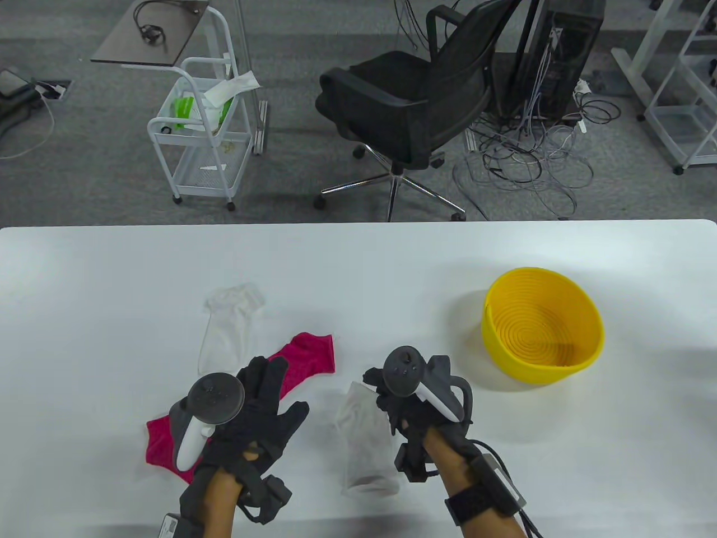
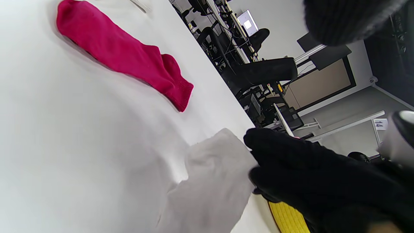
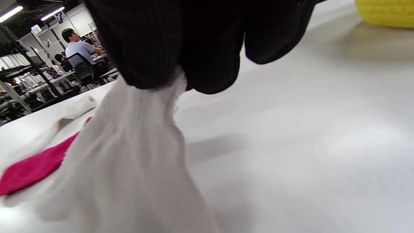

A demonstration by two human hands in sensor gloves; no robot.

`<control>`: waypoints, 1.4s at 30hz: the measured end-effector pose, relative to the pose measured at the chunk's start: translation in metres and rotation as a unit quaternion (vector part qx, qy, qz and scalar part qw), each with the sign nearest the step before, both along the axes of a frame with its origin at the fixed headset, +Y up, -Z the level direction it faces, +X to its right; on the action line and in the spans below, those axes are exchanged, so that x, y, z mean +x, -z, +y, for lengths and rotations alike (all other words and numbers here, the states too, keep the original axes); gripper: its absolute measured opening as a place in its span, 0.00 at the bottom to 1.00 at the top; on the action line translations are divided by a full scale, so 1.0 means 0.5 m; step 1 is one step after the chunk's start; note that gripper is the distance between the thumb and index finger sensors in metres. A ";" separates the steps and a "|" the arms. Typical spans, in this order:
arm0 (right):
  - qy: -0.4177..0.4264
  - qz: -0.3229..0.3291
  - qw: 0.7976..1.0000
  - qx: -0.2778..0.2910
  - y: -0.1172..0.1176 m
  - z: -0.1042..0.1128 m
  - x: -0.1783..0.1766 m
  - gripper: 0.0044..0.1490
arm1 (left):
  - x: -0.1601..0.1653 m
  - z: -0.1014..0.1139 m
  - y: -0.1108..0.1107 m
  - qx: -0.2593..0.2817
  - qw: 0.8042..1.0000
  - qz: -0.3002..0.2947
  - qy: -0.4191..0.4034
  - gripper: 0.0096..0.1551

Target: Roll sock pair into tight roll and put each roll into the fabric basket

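The right hand [image 1: 411,400] pinched the far end of a white knit sock [image 1: 367,443], whose long axis ran toward the person. Its mate, a second white sock [image 1: 227,328], lay far-left, nearer the left hand [image 1: 252,414], which rested flat and open-fingered on a magenta sock [image 1: 305,358].

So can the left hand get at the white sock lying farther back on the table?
Probably yes: the left hand is open over the pink sock, and nothing blocks the far white sock.
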State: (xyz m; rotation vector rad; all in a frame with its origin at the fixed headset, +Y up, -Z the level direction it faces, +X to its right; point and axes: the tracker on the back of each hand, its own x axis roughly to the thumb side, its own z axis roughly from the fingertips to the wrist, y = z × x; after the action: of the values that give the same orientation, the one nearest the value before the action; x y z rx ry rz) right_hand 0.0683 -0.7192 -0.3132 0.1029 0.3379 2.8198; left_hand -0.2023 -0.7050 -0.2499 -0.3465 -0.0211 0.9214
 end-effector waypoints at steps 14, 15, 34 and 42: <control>-0.033 -0.027 0.999 0.021 0.013 -0.051 -0.001 0.41 | 0.015 0.002 0.001 0.010 1.000 -0.020 0.004 0.50; -0.022 -0.024 0.999 0.016 0.012 -0.046 0.003 0.42 | 0.015 0.001 0.002 0.008 1.000 -0.021 0.005 0.50; 0.225 0.055 0.973 -0.016 -0.134 0.058 0.078 0.58 | 0.008 -0.008 0.007 -0.005 1.000 -0.011 0.006 0.49; 0.223 0.054 0.973 -0.037 -0.132 0.020 0.086 0.58 | -0.030 0.022 0.010 0.057 0.991 0.055 0.112 0.48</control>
State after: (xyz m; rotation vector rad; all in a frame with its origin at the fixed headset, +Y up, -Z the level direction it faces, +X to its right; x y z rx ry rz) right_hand 0.1113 -0.7092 -0.2471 0.2805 0.3886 2.3586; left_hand -0.2173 -0.6940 -0.2551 -0.1876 0.0646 0.7124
